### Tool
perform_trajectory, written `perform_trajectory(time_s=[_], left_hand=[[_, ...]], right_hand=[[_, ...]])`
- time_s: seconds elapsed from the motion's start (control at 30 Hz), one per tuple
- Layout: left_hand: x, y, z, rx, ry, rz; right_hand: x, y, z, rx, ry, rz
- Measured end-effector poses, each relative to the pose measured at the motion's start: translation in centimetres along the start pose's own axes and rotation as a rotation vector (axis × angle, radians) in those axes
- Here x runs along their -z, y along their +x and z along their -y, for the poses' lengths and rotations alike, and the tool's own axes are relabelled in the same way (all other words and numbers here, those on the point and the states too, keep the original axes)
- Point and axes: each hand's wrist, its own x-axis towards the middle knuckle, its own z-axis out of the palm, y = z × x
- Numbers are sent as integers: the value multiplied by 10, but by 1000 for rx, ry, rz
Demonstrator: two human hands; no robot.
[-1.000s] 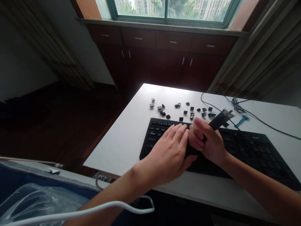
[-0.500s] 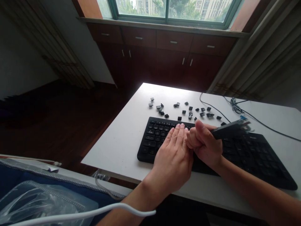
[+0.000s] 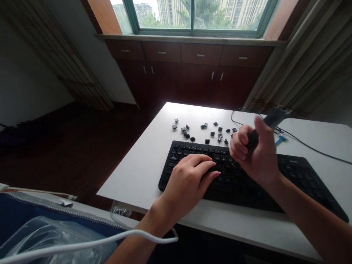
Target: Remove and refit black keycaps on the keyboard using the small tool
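A black keyboard (image 3: 291, 181) lies across a white table (image 3: 148, 165). My left hand (image 3: 189, 181) rests on its left half, fingers spread and bent over the keys, holding nothing. My right hand (image 3: 254, 154) is raised just above the keyboard's middle, closed in a fist round a dark-handled tool (image 3: 271, 121) whose upper end points up and to the right; a thin tip shows below the fist near the keys. Several loose black keycaps (image 3: 205, 132) lie scattered on the table beyond the keyboard.
A black cable (image 3: 302, 141) runs over the table's far right, beside a small blue tool (image 3: 280, 139). A blue bag with clear plastic (image 3: 41, 234) and a white cord (image 3: 110, 240) sit at the lower left. Dark wooden cabinets (image 3: 192, 73) stand under the window.
My right hand lifted off the keys and swung the tool's upper end upward. My left hand drew apart from it and its fingers curled over the keys.
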Motion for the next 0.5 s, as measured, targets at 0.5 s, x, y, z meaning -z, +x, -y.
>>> perform_trajectory(time_s=[0.5], left_hand=[[-4, 18, -25, -110, -279, 94]], right_hand=[[13, -11, -11, 4, 323, -59]])
